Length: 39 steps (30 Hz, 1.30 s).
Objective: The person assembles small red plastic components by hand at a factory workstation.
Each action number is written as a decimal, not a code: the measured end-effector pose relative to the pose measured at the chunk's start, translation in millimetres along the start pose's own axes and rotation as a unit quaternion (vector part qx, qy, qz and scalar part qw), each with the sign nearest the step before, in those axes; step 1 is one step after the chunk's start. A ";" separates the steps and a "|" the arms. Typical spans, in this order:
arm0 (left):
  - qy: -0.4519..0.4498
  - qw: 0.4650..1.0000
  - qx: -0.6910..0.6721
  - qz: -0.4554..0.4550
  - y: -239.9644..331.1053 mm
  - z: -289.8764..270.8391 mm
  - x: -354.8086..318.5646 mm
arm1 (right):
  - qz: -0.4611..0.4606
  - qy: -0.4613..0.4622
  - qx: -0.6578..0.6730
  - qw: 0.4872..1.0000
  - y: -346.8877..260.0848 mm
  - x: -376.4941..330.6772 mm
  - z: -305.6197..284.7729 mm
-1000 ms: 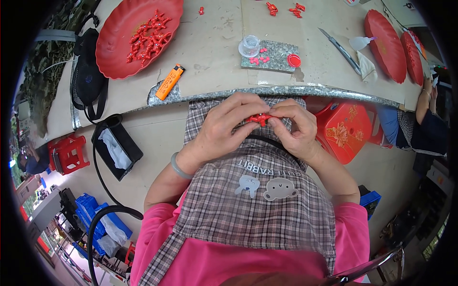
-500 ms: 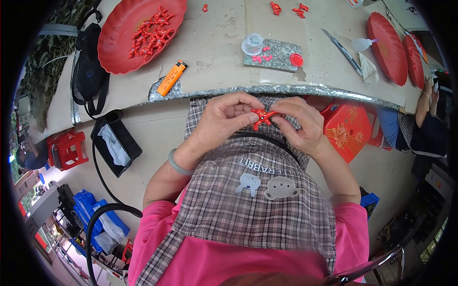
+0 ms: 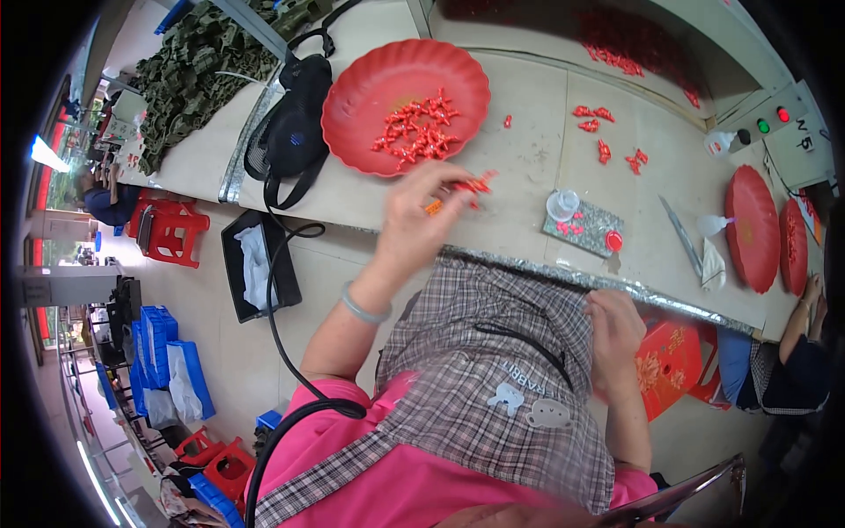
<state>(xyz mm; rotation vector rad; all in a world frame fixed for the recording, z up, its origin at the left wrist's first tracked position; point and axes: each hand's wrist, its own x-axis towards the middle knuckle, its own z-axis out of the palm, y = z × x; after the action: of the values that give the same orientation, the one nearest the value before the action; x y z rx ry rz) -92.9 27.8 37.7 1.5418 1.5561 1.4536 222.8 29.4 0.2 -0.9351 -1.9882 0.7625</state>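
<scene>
Bright, even light across the table (image 3: 528, 97), a lamp (image 3: 48, 155) flaring over on the left, the left hand (image 3: 418, 211) blurred, edges bending, corners black

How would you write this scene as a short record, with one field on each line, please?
Left hand: holds a small red figure, near the big red dish
Right hand: by the table edge, nothing visible in it
Big red dish: contains a pile of red figures
Stone slab: carries a clear cup, pink pieces and a red cap
Right of slab: knife, small bottle
</scene>
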 end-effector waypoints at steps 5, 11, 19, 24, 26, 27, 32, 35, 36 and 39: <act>0.113 0.981 0.154 0.014 -25.4 -53.7 40.8 | -0.018 0.005 -0.002 1.000 -1.8 5.8 1.2; 0.147 0.959 0.241 -0.007 -64.9 -82.3 76.2 | -0.030 -0.024 -0.039 0.999 -2.1 6.9 1.6; 0.170 0.846 0.487 0.133 -58.5 -77.4 86.8 | -0.018 -0.016 -0.053 0.998 4.4 5.9 -4.9; 0.063 0.915 0.345 0.202 -23.9 -24.9 94.4 | -0.029 -0.002 -0.071 0.997 10.3 14.6 -15.8; 0.011 0.926 0.314 0.209 -20.3 5.6 99.0 | -0.047 0.015 -0.063 0.997 9.9 25.5 -20.7; -0.037 0.931 0.294 0.213 -17.4 19.5 101.6 | -0.045 0.019 -0.068 0.996 11.1 31.1 -23.7; -0.154 0.937 0.241 0.198 -24.0 90.2 126.8 | -0.068 0.059 -0.085 0.992 22.5 63.6 -38.7; -0.192 0.932 0.219 0.213 -28.0 122.8 139.2 | -0.018 0.069 -0.077 0.994 33.4 82.5 -45.8; -0.208 0.922 0.212 0.248 -32.0 132.0 143.5 | 0.002 0.078 -0.075 0.994 40.2 90.2 -47.0; -0.252 0.902 0.217 0.277 -35.3 142.4 148.7 | 0.040 0.081 -0.079 0.993 58.0 109.2 -48.8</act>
<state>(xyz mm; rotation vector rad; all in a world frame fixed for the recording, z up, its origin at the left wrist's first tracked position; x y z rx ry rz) -12.3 218.6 10.3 2.5387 1.2152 0.8432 238.6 159.2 24.2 -1.1401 -1.8983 0.5590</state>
